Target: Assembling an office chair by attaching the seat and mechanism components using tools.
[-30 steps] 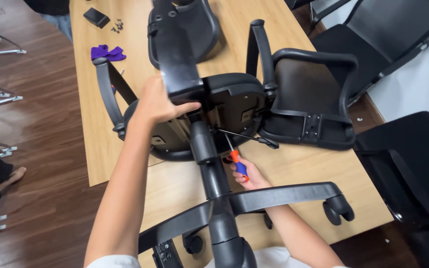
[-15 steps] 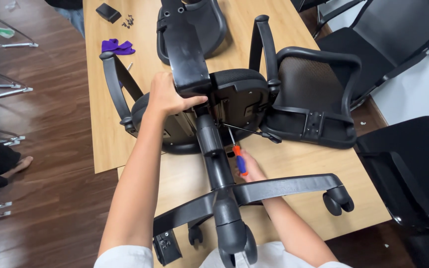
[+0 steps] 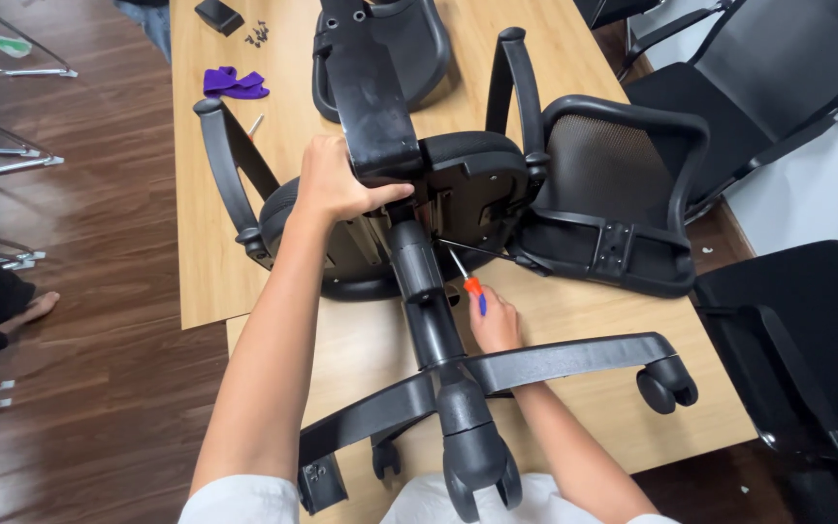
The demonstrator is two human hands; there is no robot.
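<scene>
Currently the left hand (image 3: pixel 337 184) grips the chair (image 3: pixel 458 194) underside; the right hand's (image 3: pixel 495 325) fingers pinch a screwdriver (image 3: pixel 467 281). A slipping tip could likely gouge the plastic.

A light wooden table (image 3: pixel 215 262) stands on dark plank flooring (image 3: pixel 89 320) (glossy), black chairs (image 3: pixel 788 340) alongside.
</scene>
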